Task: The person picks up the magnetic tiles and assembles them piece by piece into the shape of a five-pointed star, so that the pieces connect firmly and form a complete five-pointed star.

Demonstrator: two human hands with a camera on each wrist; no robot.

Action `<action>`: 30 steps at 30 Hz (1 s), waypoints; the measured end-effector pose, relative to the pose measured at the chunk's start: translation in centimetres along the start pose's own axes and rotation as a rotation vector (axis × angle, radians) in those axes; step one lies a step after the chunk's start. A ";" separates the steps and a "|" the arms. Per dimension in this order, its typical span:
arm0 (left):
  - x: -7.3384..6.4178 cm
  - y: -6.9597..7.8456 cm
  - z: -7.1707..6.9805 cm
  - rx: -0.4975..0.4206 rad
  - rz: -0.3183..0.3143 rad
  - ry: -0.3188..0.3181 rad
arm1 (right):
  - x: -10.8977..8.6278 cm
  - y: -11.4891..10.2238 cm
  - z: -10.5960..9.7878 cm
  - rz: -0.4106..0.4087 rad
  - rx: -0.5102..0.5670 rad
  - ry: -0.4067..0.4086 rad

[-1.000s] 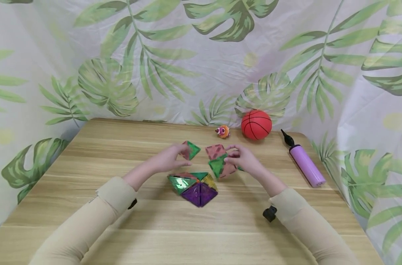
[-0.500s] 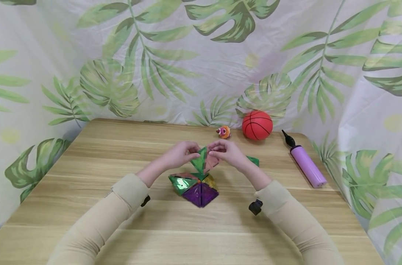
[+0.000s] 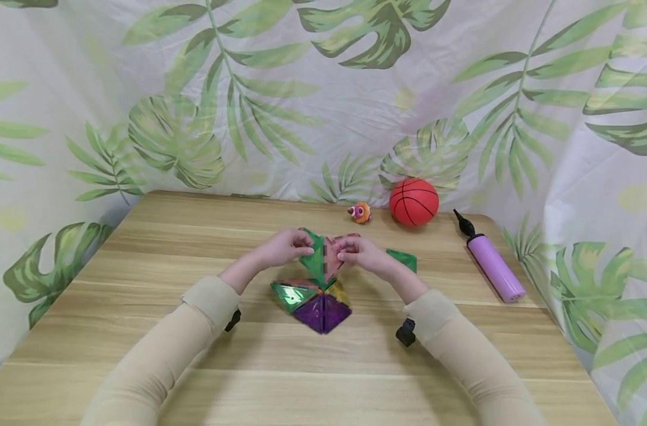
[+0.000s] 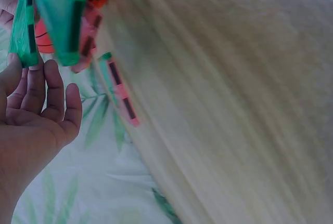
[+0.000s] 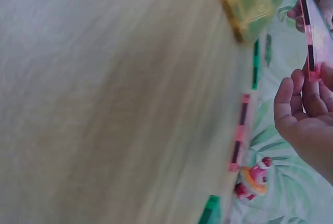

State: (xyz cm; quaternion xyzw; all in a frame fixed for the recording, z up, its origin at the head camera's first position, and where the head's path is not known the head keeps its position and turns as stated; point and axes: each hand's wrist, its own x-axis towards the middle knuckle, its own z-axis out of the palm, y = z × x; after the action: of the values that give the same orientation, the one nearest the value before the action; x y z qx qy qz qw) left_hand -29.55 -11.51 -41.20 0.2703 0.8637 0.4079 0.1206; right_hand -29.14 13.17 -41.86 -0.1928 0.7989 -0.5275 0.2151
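Note:
My left hand (image 3: 286,247) pinches a green triangular magnetic tile (image 4: 22,31) between thumb and fingers. Facing it, my right hand (image 3: 368,254) pinches a pink triangular magnetic tile (image 5: 310,42). In the head view the two tiles meet along one edge, tilted, points down, just behind a low cluster of joined tiles. That cluster has purple tiles (image 3: 323,313) in front, a shiny green tile (image 3: 291,294) at left and a yellow tile (image 3: 338,290) at right. Whether the held tiles touch the cluster I cannot tell.
A loose green tile (image 3: 404,259) lies right of my right hand. Behind the hands, partly hidden, is a pink tile (image 5: 239,133). Farther back stand a small toy figure (image 3: 360,212) and a red basketball (image 3: 414,202). A purple hand pump (image 3: 495,267) lies at the table's right side.
Both hands have come together from apart, bringing the green and pink tiles edge to edge behind the cluster. Over the last half second, the joined pair has spread flatter toward the camera.

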 end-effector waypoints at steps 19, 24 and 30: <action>0.4 -2.0 1.7 0.055 -0.065 -0.132 | 1.5 1.8 1.0 0.083 -0.225 -0.070; 0.6 -1.9 0.3 0.042 -0.062 -0.051 | 0.9 1.9 0.8 -0.019 -0.313 -0.011; 1.3 -2.7 -1.7 0.108 -0.026 0.075 | -1.8 0.4 2.4 -0.212 -0.550 0.099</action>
State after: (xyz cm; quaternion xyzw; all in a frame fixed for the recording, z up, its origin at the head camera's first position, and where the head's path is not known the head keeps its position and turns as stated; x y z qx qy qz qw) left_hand -32.41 -13.28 -42.20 0.2499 0.8917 0.3690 0.0786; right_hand -26.37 12.45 -42.81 -0.3003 0.8968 -0.3195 0.0593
